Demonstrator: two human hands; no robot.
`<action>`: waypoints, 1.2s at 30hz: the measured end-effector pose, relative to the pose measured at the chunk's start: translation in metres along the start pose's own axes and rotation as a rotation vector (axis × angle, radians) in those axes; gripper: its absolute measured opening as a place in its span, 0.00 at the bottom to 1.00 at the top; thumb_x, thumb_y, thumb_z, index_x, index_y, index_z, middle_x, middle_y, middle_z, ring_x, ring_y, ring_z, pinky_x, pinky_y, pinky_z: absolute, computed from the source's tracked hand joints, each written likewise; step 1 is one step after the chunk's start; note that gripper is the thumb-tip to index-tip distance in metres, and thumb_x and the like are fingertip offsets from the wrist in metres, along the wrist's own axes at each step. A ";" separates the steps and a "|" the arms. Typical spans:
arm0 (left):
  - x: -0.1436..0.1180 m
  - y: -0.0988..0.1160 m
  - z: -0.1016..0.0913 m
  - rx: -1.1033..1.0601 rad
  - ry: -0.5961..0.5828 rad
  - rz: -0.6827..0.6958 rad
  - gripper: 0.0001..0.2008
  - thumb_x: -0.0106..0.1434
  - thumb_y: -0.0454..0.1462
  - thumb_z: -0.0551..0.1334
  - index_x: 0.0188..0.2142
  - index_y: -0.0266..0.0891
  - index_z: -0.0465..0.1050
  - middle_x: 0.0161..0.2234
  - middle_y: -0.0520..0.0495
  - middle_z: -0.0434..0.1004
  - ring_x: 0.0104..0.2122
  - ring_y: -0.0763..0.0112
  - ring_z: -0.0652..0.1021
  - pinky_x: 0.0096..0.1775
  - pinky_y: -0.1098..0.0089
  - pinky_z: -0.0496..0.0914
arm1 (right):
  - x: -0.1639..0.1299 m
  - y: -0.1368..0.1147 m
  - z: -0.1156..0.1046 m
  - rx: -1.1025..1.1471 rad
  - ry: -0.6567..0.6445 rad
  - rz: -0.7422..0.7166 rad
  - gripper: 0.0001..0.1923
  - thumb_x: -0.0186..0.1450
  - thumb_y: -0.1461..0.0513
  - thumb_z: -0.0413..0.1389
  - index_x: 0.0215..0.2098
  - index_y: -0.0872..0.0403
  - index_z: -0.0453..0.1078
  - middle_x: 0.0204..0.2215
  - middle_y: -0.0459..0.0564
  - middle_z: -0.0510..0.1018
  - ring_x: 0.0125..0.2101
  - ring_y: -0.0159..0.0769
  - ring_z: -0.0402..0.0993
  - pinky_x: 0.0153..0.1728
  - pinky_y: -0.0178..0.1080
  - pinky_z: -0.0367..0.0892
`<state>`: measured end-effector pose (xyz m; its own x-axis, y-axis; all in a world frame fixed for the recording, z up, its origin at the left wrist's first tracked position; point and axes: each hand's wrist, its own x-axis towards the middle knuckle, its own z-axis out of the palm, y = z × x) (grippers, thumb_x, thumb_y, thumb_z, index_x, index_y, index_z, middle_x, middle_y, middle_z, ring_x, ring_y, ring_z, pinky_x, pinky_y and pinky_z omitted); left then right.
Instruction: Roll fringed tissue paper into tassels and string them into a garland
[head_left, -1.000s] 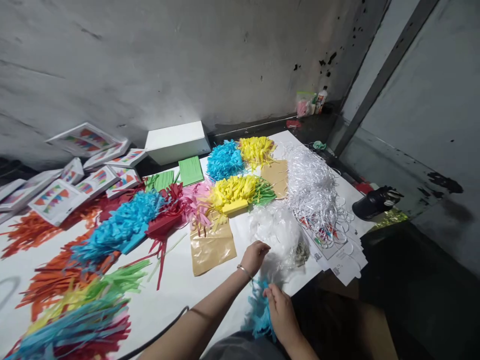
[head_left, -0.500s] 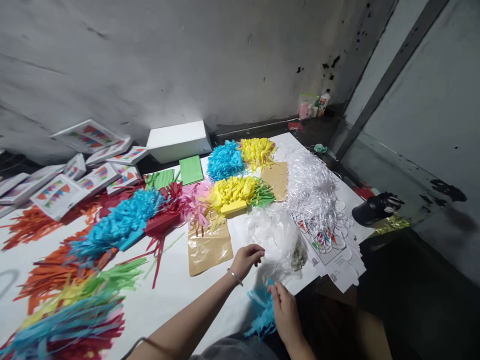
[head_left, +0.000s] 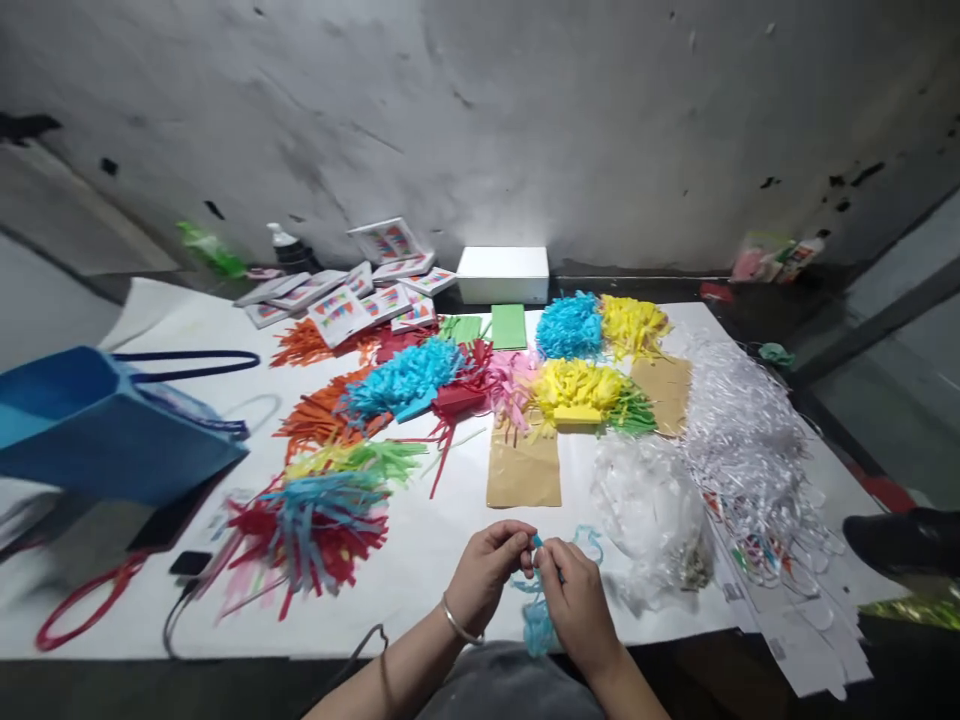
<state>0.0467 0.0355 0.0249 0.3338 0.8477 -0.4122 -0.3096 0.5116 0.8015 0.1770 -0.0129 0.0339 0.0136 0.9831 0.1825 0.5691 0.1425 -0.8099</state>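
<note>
Item: light-blue paper tassel, held at the near edge of the tabletop, just in front of us. Its long axis runs roughly upright, fringe hanging downward past the edge, top end pointing up between our fingers. Appearance: thin cut strips, pale blue, loosely bunched; a curled blue strand lies just beside it. Our left hand and right hand meet, fingers narrowed to a pinch on the tassel's top. Nearby: a brown paper bag, crumpled clear plastic, a multicoloured fringe pile.
</note>
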 end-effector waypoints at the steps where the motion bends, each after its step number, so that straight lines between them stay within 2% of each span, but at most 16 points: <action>1: -0.004 0.003 -0.007 0.004 0.016 0.018 0.17 0.49 0.45 0.70 0.32 0.34 0.75 0.18 0.53 0.70 0.19 0.76 0.70 0.27 0.72 0.65 | 0.001 -0.005 0.005 0.005 -0.016 -0.015 0.15 0.71 0.62 0.42 0.28 0.51 0.64 0.24 0.45 0.72 0.28 0.33 0.69 0.30 0.34 0.60; 7: -0.026 0.024 -0.040 0.063 0.051 0.108 0.18 0.51 0.48 0.67 0.30 0.34 0.73 0.19 0.55 0.69 0.18 0.77 0.69 0.24 0.73 0.65 | 0.006 -0.030 0.036 -0.010 -0.090 -0.081 0.15 0.71 0.61 0.42 0.27 0.51 0.63 0.24 0.45 0.70 0.29 0.34 0.67 0.30 0.35 0.59; 11: -0.037 0.034 -0.060 0.222 0.056 0.197 0.15 0.55 0.46 0.65 0.30 0.35 0.72 0.20 0.54 0.69 0.20 0.76 0.70 0.25 0.74 0.66 | 0.008 -0.043 0.051 -0.062 -0.134 -0.139 0.15 0.70 0.62 0.42 0.28 0.51 0.63 0.24 0.45 0.71 0.29 0.35 0.67 0.31 0.36 0.59; 14: -0.043 0.038 -0.072 0.309 0.048 0.257 0.13 0.58 0.45 0.63 0.31 0.36 0.72 0.21 0.54 0.69 0.20 0.76 0.70 0.26 0.74 0.67 | 0.010 -0.050 0.057 -0.090 -0.149 -0.166 0.15 0.70 0.62 0.42 0.27 0.51 0.64 0.24 0.45 0.71 0.28 0.34 0.67 0.30 0.36 0.59; 17: -0.047 0.040 -0.081 0.356 0.029 0.305 0.11 0.59 0.43 0.61 0.31 0.36 0.73 0.24 0.52 0.70 0.21 0.76 0.71 0.26 0.74 0.67 | 0.016 -0.056 0.056 -0.088 -0.238 -0.171 0.15 0.70 0.62 0.43 0.27 0.51 0.64 0.23 0.45 0.71 0.27 0.33 0.67 0.29 0.35 0.59; 21: -0.051 0.044 -0.087 0.446 -0.029 0.367 0.09 0.61 0.40 0.60 0.31 0.36 0.74 0.29 0.49 0.71 0.22 0.76 0.73 0.27 0.74 0.68 | 0.025 -0.062 0.050 -0.040 -0.392 -0.170 0.16 0.70 0.61 0.43 0.27 0.51 0.66 0.23 0.43 0.72 0.28 0.32 0.68 0.31 0.34 0.59; 24: -0.052 0.047 -0.090 0.501 -0.062 0.385 0.08 0.61 0.38 0.59 0.37 0.37 0.74 0.29 0.49 0.72 0.23 0.75 0.73 0.28 0.73 0.69 | 0.025 -0.061 0.051 -0.019 -0.381 -0.156 0.16 0.70 0.61 0.43 0.27 0.52 0.66 0.24 0.44 0.72 0.28 0.33 0.68 0.32 0.34 0.60; 28: -0.051 0.048 -0.091 0.583 -0.032 0.407 0.11 0.61 0.38 0.60 0.42 0.38 0.72 0.29 0.48 0.74 0.24 0.74 0.73 0.29 0.73 0.70 | 0.021 -0.056 0.054 0.028 -0.353 -0.140 0.11 0.70 0.61 0.45 0.33 0.51 0.67 0.30 0.46 0.74 0.33 0.34 0.69 0.36 0.35 0.62; 32: -0.047 0.048 -0.091 0.564 -0.025 0.384 0.09 0.59 0.37 0.61 0.40 0.38 0.72 0.28 0.49 0.74 0.24 0.74 0.73 0.30 0.73 0.69 | 0.021 -0.052 0.056 0.023 -0.328 -0.164 0.13 0.70 0.62 0.43 0.32 0.51 0.67 0.28 0.46 0.73 0.31 0.35 0.69 0.35 0.35 0.62; 36: -0.041 0.052 -0.090 0.471 -0.075 0.244 0.08 0.58 0.40 0.62 0.31 0.36 0.72 0.23 0.51 0.72 0.24 0.73 0.72 0.29 0.74 0.67 | 0.022 -0.049 0.053 0.051 -0.333 -0.133 0.13 0.71 0.61 0.43 0.32 0.51 0.67 0.29 0.46 0.74 0.33 0.35 0.69 0.36 0.35 0.63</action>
<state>-0.0635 0.0397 0.0442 0.3699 0.9132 -0.1709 0.0415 0.1676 0.9850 0.1056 0.0082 0.0480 -0.3311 0.9379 0.1034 0.5062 0.2691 -0.8193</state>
